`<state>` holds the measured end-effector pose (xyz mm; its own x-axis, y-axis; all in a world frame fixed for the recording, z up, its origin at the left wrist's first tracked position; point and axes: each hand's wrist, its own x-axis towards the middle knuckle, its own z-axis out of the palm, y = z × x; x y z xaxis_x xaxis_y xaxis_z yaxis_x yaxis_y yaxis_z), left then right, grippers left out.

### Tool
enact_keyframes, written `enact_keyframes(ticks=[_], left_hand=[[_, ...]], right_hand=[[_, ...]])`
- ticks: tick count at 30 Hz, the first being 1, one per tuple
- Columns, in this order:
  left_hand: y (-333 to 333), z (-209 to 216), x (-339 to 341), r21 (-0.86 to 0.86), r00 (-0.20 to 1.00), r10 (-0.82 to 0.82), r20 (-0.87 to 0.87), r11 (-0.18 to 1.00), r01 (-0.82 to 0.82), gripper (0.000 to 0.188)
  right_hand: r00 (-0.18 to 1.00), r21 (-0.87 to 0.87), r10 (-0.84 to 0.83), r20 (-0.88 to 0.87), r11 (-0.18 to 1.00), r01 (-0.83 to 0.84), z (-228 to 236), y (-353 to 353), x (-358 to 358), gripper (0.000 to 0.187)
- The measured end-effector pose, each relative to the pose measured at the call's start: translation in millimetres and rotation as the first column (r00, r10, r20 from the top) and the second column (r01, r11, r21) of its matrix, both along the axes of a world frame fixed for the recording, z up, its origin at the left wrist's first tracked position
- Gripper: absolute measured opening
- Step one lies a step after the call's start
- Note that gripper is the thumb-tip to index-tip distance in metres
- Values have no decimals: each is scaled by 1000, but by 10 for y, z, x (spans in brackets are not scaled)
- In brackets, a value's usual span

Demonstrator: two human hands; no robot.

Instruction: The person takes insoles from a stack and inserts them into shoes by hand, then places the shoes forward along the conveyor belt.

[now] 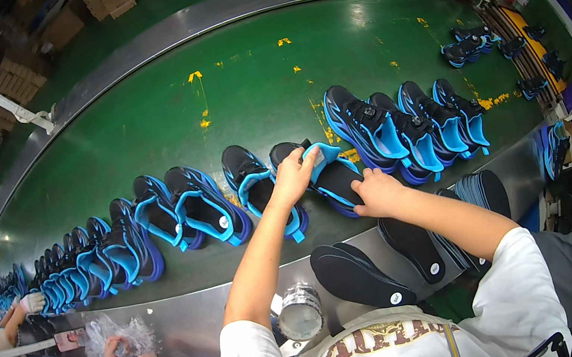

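Sneaker (336, 177), black with a padded bright-blue lining, lies just beyond the loose black flat insoles (355, 276). It should handle light, soft-collared and stiffer-soled; tongue and heel suit holding. Dark footbed and blue-violet sole edge show. Left hand (294, 179) grips it near the tongue; right hand (383, 195) bends its fingers at the heel, grip unclear.

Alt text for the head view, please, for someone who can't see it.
A person's left hand holds a black-and-blue shoe by its opening on a green surface, while the right hand touches its heel end. Similar shoes line both sides, and dark insoles lie on the near metal edge.
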<state>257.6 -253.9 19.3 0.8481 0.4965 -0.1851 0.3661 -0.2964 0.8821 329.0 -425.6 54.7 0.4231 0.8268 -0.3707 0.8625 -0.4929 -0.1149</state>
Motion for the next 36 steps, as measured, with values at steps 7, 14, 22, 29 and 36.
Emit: enact_keyframes(ticks=[7, 14, 22, 29, 36], left_hand=[[-48, -95, 75, -152, 996, 81, 42, 986, -74, 43], [-150, -125, 129, 31, 993, 40, 112, 999, -44, 38], [-350, -203, 155, 389, 994, -102, -28, 915, 104, 37], [-579, -453, 149, 596, 981, -194, -29, 784, 172, 42], [-425, -198, 188, 286, 997, -40, -63, 957, 57, 38]], right_hand=[[950, 55, 303, -68, 952, -300, -211, 93, 68, 14], [965, 222, 259, -29, 943, -246, -576, 180, 137, 13], [978, 40, 188, -84, 982, -186, -357, 111, 269, 15], [926, 271, 14, -377, 958, 96, -62, 122, 617, 13], [651, -31, -289, -702, 926, 377, 52, -401, 727, 12]])
